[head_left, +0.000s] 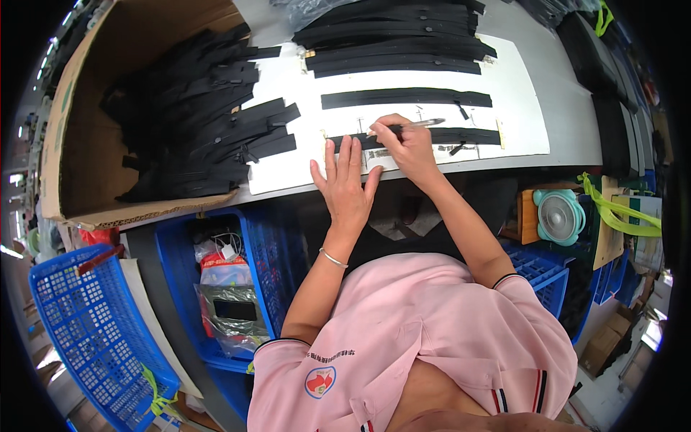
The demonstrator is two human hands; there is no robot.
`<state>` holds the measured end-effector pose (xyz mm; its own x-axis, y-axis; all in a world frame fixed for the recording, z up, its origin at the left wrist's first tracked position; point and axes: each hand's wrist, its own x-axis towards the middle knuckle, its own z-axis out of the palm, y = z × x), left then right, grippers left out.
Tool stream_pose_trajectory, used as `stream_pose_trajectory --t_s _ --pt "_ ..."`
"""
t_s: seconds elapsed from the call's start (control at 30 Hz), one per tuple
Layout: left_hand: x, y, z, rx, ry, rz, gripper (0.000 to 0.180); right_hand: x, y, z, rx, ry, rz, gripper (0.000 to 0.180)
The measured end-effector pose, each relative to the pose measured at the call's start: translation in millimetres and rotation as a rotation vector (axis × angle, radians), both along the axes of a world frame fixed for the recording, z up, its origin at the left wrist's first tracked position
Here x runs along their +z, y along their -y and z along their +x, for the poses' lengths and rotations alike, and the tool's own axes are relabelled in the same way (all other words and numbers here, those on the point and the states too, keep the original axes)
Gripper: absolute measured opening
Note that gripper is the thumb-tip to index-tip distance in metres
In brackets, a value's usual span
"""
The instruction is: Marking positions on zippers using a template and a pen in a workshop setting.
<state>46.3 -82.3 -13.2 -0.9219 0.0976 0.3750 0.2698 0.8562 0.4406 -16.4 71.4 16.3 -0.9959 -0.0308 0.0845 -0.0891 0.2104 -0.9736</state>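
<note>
Hands first: your left hand (346, 183) lies flat, fingers spread, on the near edge of the white sheet (515, 86). Its fingertips touch the left end of the black zipper strip (475, 135) that lies closest to you on the sheet. Your right hand (404, 142) sits just right of the left hand, on top of that same strip. Thumb & fingers pinch a silver pen (423, 123), w/ the rest of the hand curled. The pen points to the right and a bit away from you, above the strip. I can't tell if its tip touches anything.

A 2nd black strip (407, 97) lies alone on the sheet, just past the 1st one. Further back on the sheet is a stack of black strips (399, 43), close together. Left of the sheet, a big cardboard box (72, 129) holds a messy pile of black strips (194, 108); some hang over onto the sheet's left side.

Below the sheet, on your left, a blue crate (263, 252) holds bags & a cable. A blue basket (93, 331) is further left. On your right, below the sheet, there's a round teal fan (560, 216).
</note>
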Motion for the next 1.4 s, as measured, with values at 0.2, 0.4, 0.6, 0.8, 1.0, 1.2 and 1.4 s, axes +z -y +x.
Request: stream_pose_trajectory --t_s 0.2,0.4,0.6,0.8,1.0,1.2,1.4 --pt "-1.0 0.6 0.6 -0.004 0.001 0.041 0.065 -16.4 8.5 -7.2 0.017 -0.084 0.162 0.024" --pt "-2.2 1.1 0.5 0.001 -0.013 0.044 0.064 -18.8 12.3 -9.0 0.005 -0.084 0.185 0.023" --pt "-0.7 0.1 0.0 -0.002 -0.021 0.037 0.064 -29.5 13.9 -11.3 -0.017 -0.251 0.291 0.021" --pt "-0.4 1.5 0.8 0.002 -0.006 0.019 0.064 -20.6 8.9 -6.4 0.034 -0.135 0.131 0.025" --pt "-1.3 -0.8 -0.4 0.002 -0.021 0.004 0.064 -24.1 3.8 -6.8 0.107 -0.143 0.222 0.027" --pt "-3.0 -1.1 -0.6 0.017 -0.015 -0.039 0.063 -11.0 5.2 -4.6 0.124 -0.195 0.259 0.022" --pt "-3.3 0.5 0.7 0.009 -0.009 -0.045 0.063 9.0 -42.5 10.5 -0.175 -0.112 0.052 0.024"
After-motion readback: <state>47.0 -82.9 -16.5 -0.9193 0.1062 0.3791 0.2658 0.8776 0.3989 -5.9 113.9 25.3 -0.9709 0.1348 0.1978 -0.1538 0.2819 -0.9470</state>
